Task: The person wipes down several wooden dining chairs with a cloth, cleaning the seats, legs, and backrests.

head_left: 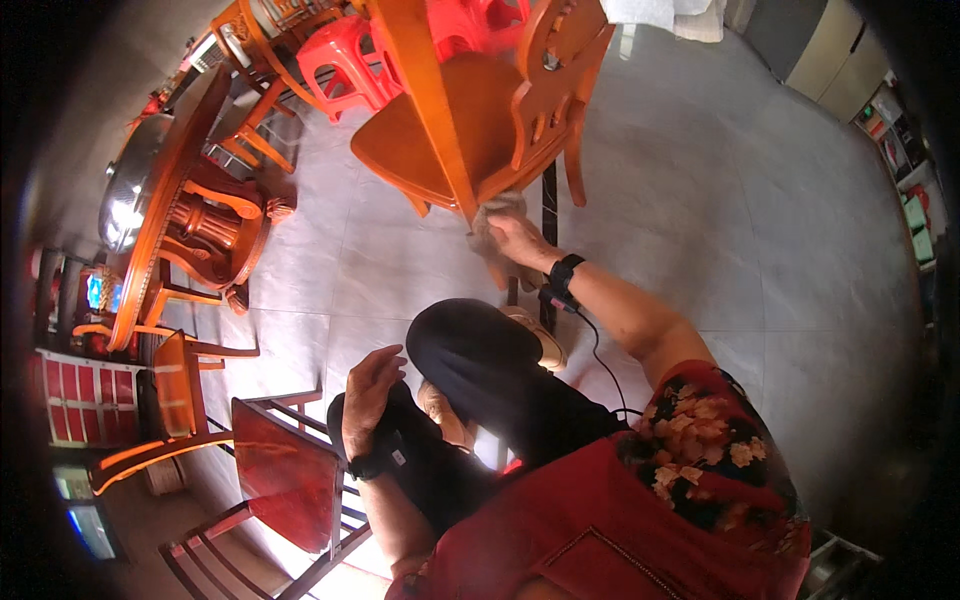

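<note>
A cloth [497,235] is gripped in the right hand [520,240] and pressed against a chair [470,130] leg just above. The left hand [368,395], loosely curled, is rested on the knee.

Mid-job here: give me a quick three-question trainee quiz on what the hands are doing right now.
1. True or false: the right hand presses a cloth against the wooden chair.
2. The left hand is: A) gripping the chair, B) resting open above the dark trouser knee, C) holding a cup.
3. Fill in: behind the chair stand stacked ___ plastic stools.

Key: 1 true; 2 B; 3 red.
</note>
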Available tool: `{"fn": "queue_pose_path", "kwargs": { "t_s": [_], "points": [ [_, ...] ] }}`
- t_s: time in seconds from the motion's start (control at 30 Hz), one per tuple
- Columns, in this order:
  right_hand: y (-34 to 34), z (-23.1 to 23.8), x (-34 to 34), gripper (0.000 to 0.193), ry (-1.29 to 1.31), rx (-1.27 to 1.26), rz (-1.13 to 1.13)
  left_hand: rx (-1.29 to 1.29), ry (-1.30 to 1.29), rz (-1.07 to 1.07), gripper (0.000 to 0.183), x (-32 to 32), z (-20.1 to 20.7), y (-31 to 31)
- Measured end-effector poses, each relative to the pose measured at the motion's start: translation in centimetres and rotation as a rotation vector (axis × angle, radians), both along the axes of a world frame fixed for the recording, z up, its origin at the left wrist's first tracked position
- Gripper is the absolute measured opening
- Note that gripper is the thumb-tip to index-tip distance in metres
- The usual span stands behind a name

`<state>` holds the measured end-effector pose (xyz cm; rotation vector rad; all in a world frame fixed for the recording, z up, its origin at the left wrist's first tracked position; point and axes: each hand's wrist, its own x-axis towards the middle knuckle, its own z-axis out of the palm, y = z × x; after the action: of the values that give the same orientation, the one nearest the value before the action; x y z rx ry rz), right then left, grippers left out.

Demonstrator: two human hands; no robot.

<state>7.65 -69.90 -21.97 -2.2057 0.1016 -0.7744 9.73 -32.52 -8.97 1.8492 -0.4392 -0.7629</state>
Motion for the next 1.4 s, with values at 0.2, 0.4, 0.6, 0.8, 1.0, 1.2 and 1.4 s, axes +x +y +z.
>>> {"fn": "queue_pose_path", "kwargs": {
  "t_s": [0.2, 0.4, 0.6, 0.8, 1.0, 1.2, 1.4],
  "points": [
    [-1.2, 6.3, 0.9, 0.02, 0.564, -0.013, 0.255, -0.092, -0.089, 0.113, 0.028, -2.5, 2.6, 2.2],
    [9.0, 19.4, -3.3, 0.034, 0.199, 0.292, 0.489, -0.399, -0.157, 0.374, 0.049, -8.4, 7.1, 4.3],
    [20.8, 26.5, -7.8, 0.054, 0.152, 0.584, 0.967, -0.462, -0.673, 0.383, 0.086, -12.1, 11.0, 2.9],
    [25.4, 26.6, -8.4, 0.036, 0.072, 0.367, 1.032, -0.848, -0.075, 0.827, 0.044, -13.9, 8.0, 6.6],
    [23.5, 26.1, -7.3, 0.026, 0.207, 0.397, 0.87, -0.814, 0.047, 1.066, 0.052, -20.9, 9.6, 17.4],
    [27.6, 27.4, -4.5, 0.026, 0.21, 0.335, 0.921, -0.775, -0.087, 1.245, 0.045, -25.3, 5.6, 24.6],
    [32.0, 30.1, 1.0, 0.026, 0.133, 0.365, 1.01, -0.687, -0.362, 1.335, 0.042, -24.2, 5.8, 29.2]
  ]
}}
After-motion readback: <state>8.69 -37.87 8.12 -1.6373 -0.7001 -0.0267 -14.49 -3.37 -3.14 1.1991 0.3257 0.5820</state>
